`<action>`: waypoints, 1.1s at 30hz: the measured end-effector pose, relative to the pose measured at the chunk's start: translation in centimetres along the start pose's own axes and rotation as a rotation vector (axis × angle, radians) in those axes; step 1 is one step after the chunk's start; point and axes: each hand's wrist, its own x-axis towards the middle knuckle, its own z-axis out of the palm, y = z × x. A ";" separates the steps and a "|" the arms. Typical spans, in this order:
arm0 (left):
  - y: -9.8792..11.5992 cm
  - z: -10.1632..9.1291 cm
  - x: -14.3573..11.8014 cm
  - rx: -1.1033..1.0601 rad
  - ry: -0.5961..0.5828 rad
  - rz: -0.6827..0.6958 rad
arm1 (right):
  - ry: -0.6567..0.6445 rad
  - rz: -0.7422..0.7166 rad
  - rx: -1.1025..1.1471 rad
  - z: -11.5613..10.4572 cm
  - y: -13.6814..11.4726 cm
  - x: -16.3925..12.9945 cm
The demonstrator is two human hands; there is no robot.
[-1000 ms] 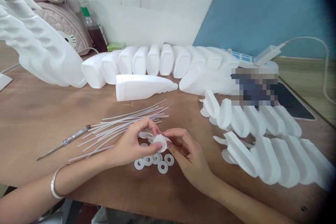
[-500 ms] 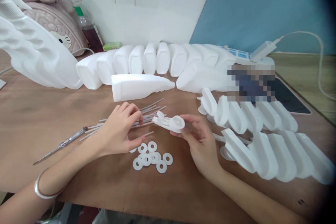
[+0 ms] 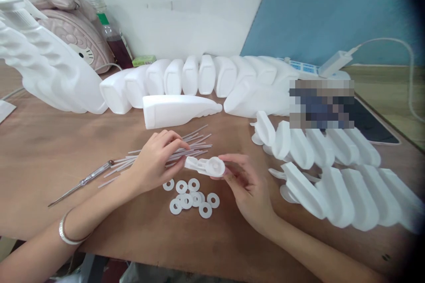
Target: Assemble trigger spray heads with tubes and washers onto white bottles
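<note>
At the frame's centre, your right hand [image 3: 250, 188] is clamping its fingers on the white plastic part [image 3: 215, 166] by its round end; whether your left hand [image 3: 157, 157] is gripping the other end, I cannot tell; if your pinch is slipping, you are risking dropping it onto the white rings [image 3: 191, 202] below

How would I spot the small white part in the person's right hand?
On the brown table, find the scattered white rings. Just beyond them, the right hand holds the white part. Unlike those flat rings, it is long, with a round end nearest that hand.
</note>
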 end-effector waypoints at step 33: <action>1.8 1.2 -0.8 -0.187 0.049 0.296 | -0.295 -0.547 -0.690 -0.3 0.5 0.2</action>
